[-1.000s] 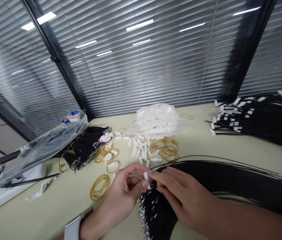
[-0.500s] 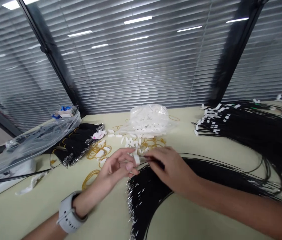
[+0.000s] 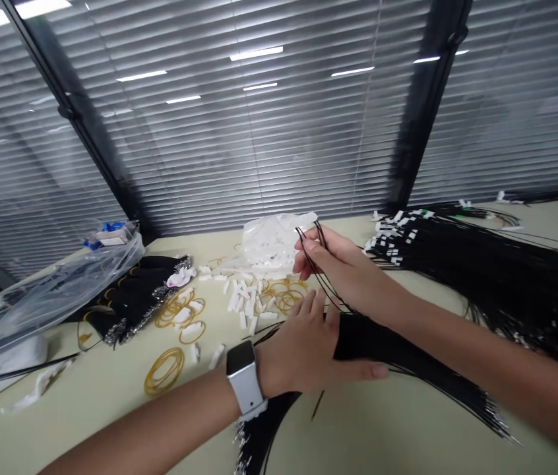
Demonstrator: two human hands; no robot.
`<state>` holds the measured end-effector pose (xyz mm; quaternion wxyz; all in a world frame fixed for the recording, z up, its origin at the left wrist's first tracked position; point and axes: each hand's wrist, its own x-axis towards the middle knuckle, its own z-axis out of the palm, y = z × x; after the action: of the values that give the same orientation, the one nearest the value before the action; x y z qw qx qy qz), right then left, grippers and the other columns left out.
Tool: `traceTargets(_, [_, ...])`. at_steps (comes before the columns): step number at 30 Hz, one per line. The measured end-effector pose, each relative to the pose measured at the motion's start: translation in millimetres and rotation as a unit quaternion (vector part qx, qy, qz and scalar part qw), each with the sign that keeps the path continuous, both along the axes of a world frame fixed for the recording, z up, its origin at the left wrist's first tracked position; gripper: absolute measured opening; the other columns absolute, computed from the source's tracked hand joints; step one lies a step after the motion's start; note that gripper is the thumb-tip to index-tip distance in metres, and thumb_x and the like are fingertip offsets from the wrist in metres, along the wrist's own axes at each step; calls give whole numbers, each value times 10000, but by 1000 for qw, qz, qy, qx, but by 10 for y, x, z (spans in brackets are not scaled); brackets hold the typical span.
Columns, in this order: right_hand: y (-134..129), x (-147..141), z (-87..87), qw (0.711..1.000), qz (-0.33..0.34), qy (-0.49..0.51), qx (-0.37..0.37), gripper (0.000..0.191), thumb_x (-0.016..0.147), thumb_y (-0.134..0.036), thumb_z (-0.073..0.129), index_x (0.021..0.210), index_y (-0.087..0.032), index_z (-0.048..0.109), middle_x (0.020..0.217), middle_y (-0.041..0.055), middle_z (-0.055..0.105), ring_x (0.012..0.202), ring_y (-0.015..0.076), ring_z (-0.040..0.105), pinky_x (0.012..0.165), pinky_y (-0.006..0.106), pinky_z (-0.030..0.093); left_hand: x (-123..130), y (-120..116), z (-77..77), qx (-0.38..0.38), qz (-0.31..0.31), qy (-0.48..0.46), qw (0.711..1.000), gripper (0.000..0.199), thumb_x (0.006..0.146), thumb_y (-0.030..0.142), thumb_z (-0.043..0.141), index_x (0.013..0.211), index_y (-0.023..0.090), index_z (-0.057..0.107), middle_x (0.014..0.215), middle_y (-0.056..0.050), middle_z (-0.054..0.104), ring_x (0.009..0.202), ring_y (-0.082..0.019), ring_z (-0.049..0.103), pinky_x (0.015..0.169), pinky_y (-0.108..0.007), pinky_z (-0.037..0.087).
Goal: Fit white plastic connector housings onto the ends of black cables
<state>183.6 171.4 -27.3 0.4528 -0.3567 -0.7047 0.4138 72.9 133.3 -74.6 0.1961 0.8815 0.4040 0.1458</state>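
Note:
My right hand [image 3: 341, 264] is raised above the table, its fingers closed round a few thin black wires [image 3: 319, 267] whose upper ends carry something white. My left hand [image 3: 309, 346], with a watch on the wrist, lies palm down over the bundle of black wires [image 3: 368, 340], thumb and fingers spread. Silvery tips show at the bundle's lower left end and at its right end. Small white connectors [image 3: 247, 297] are scattered just beyond my left hand, beside yellow rubber bands [image 3: 286, 297].
A clear bag of white pieces [image 3: 269, 244] stands near the blinds. At the right lies a large black wire pile [image 3: 481, 270] with white ends. Bundled black wires [image 3: 135, 290] and a plastic bag [image 3: 61, 290] are at the left. More rubber bands [image 3: 164, 371] lie nearer.
My hands have parted. My right hand has risen with the wires, and my left hand has moved right and opened over the bundle. The view has shifted slightly.

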Motion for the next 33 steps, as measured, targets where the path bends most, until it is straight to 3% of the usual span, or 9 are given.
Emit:
traceTargets(5, [59, 61, 115, 1000, 8, 16, -15, 221, 912, -324, 270, 876, -149, 399, 697, 2, 540, 612, 54, 514, 610, 193, 444, -15, 86, -38, 56, -52, 114, 991, 512, 871, 373, 245, 1327, 145, 296, 1383, -120, 319, 1288, -289, 265, 1040, -486, 238])
traceTargets(9, [156, 185, 319, 1000, 6, 16, -17, 180, 922, -251, 273, 848, -139, 393, 610, -5, 528, 534, 42, 490, 540, 161, 408, -130, 85, -45, 104, -83, 154, 979, 487, 871, 204, 195, 1355, 184, 238, 1422, -22, 273, 1325, -252, 205, 1061, -458, 247])
traceTargets(15, [221, 342, 593, 999, -40, 14, 9, 201, 917, -271, 283, 857, -130, 412, 599, -16, 536, 520, 32, 509, 531, 144, 407, -231, -58, 0, 126, -62, 192, 971, 488, 858, 181, 230, 1339, 123, 288, 1400, -65, 314, 1327, -269, 197, 1052, -446, 267])
traceTargets(20, [193, 458, 719, 996, -72, -10, 45, 393, 877, -268, 120, 992, -41, 420, 631, -31, 514, 572, -13, 529, 608, 136, 361, -302, -212, 16, 133, -15, 232, 963, 466, 860, 209, 263, 1294, 80, 376, 1340, -108, 406, 1310, -290, 231, 1020, -448, 315])
traceTargets(24, [209, 528, 745, 994, -92, 6, 62, 217, 915, -261, 265, 871, -113, 418, 623, -11, 538, 531, 27, 524, 543, 151, 412, -346, -258, -99, 206, -7, 275, 939, 455, 851, 185, 302, 1278, 54, 391, 1338, -134, 400, 1289, -304, 271, 977, -447, 371])
traceTargets(27, [229, 584, 759, 988, -113, 9, 100, 207, 921, -240, 274, 820, -131, 418, 615, -5, 529, 522, 43, 518, 511, 164, 419, -342, -256, -162, 252, -5, 307, 918, 440, 835, 168, 351, 1254, 51, 424, 1316, -143, 426, 1255, -298, 338, 951, -426, 413])
traceTargets(33, [144, 753, 924, 951, -229, -4, 208, 205, 912, -243, 308, 806, -146, 455, 608, -8, 515, 495, 44, 485, 482, 182, 370, -275, -263, -199, 263, 5, 367, 892, 449, 783, 67, 393, 1225, 19, 454, 1260, -190, 472, 1096, -248, 529, 870, -343, 498])
